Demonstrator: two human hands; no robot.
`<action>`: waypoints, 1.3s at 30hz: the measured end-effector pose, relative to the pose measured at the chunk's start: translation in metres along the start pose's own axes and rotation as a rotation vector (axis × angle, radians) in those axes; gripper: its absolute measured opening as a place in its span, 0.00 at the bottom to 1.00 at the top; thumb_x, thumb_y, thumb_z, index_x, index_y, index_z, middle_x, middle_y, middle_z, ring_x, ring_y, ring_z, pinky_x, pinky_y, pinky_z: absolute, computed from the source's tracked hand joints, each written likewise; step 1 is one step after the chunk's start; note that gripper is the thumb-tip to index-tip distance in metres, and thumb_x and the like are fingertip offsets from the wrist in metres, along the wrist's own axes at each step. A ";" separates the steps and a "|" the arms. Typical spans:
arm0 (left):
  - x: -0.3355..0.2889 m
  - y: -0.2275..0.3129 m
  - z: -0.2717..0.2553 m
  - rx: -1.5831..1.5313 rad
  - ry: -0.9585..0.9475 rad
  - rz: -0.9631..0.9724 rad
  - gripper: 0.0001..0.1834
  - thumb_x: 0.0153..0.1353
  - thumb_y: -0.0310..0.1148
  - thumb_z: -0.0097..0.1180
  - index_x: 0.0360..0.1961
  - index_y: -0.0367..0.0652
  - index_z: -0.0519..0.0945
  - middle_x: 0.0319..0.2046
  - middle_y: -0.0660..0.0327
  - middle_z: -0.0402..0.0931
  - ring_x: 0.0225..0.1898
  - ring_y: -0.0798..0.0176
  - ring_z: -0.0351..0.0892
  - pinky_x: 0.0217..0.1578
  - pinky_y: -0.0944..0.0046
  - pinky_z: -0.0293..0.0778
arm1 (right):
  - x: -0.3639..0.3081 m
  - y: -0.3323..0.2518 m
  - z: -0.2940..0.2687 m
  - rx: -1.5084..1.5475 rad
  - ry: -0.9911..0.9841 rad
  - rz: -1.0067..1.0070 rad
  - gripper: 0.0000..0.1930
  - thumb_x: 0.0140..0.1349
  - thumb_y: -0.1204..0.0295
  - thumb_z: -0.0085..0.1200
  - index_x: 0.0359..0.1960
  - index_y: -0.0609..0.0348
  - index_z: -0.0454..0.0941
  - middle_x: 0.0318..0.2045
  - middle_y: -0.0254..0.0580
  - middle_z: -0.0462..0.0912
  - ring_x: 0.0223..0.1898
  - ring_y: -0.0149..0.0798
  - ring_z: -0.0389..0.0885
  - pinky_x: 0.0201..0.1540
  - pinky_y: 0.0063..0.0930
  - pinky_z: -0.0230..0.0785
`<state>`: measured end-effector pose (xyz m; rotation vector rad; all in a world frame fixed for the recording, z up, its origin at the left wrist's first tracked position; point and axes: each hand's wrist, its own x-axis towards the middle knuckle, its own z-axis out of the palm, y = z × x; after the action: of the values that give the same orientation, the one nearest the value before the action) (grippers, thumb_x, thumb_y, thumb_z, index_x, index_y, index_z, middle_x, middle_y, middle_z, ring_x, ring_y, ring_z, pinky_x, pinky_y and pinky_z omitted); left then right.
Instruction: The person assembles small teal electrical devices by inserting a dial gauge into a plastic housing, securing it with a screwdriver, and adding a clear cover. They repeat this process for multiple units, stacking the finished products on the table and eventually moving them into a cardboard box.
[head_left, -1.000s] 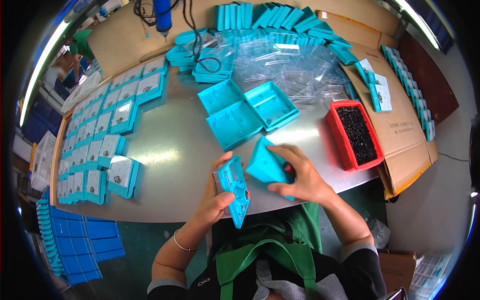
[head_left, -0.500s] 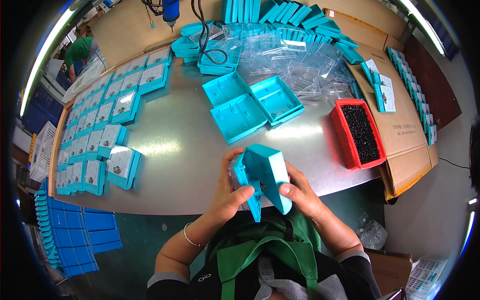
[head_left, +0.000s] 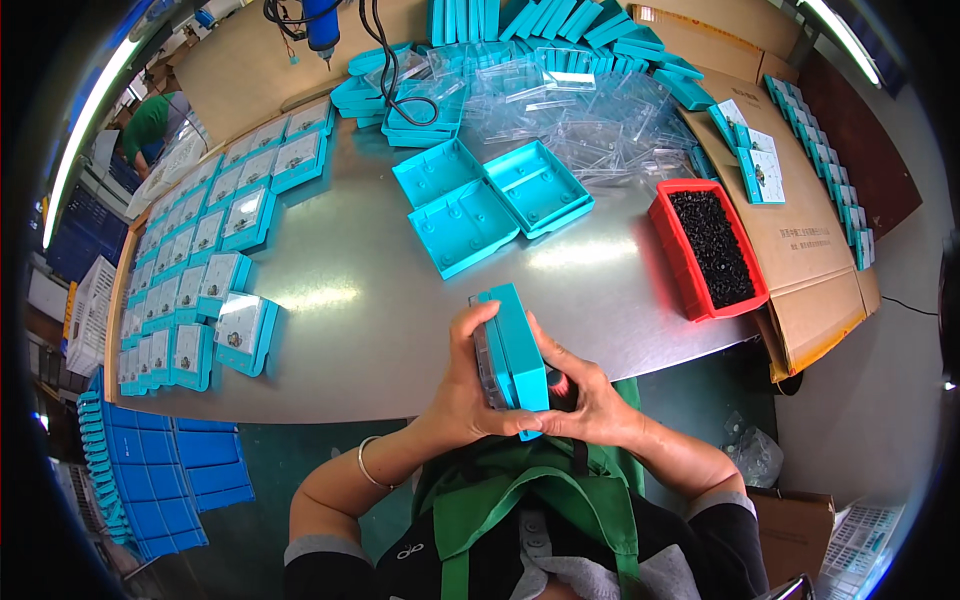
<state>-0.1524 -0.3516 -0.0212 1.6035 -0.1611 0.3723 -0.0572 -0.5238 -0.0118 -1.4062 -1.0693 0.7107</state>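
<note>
Close to my body, above the table's front edge, a turquoise plastic case [head_left: 516, 350] stands on its side between my two hands. Its two halves lie together, with only a thin seam showing. My left hand [head_left: 462, 385] grips the left face, where a clear cover shows at the edge; its thumb lies along the bottom. My right hand [head_left: 585, 400] closes round the right side, fingers partly hidden behind the case. Beyond them on the metal table are open turquoise shells [head_left: 462, 228], with round posts inside.
A red bin [head_left: 708, 250] of small black parts stands at the right, beside a flattened cardboard box [head_left: 800, 240]. Rows of turquoise units [head_left: 240, 325] fill the left. Clear plastic covers [head_left: 600, 110] are heaped at the back, near a hanging blue power screwdriver [head_left: 322, 30].
The two turquoise halves, apart at an angle before, have come together into one closed case. Both hands have drawn in round it, and the view has shifted slightly.
</note>
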 end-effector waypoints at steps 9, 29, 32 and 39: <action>0.014 0.000 -0.032 0.678 0.229 0.350 0.59 0.31 0.45 0.77 0.63 0.46 0.54 0.61 0.41 0.49 0.61 0.38 0.55 0.58 0.44 0.58 | 0.028 -0.035 0.000 -0.350 0.168 -0.151 0.38 0.48 0.72 0.65 0.63 0.62 0.62 0.44 0.49 0.81 0.34 0.34 0.81 0.34 0.26 0.71; 0.046 -0.048 -0.256 1.715 0.223 0.096 0.36 0.51 0.39 0.59 0.62 0.42 0.64 0.60 0.50 0.63 0.60 0.44 0.61 0.58 0.46 0.57 | 0.046 -0.031 -0.063 -0.685 0.162 0.143 0.18 0.54 0.71 0.60 0.45 0.66 0.77 0.24 0.48 0.80 0.25 0.43 0.80 0.30 0.33 0.71; 0.059 -0.065 -0.289 1.700 0.298 -0.163 0.40 0.56 0.45 0.57 0.67 0.47 0.56 0.67 0.53 0.54 0.66 0.47 0.52 0.62 0.38 0.46 | 0.031 -0.034 -0.116 -0.945 0.415 0.001 0.14 0.51 0.70 0.62 0.40 0.60 0.80 0.26 0.47 0.80 0.27 0.45 0.80 0.32 0.36 0.72; 0.062 -0.040 -0.198 1.214 0.267 0.167 0.34 0.56 0.37 0.56 0.63 0.43 0.62 0.66 0.52 0.55 0.68 0.46 0.50 0.65 0.45 0.46 | -0.003 0.007 -0.301 -1.570 1.026 0.450 0.15 0.56 0.59 0.56 0.37 0.58 0.77 0.46 0.53 0.76 0.40 0.54 0.80 0.40 0.46 0.73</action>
<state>-0.1089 -0.1448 -0.0325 2.7061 0.1878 0.9155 0.2123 -0.6521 0.0238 -2.8629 -0.2864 -0.8556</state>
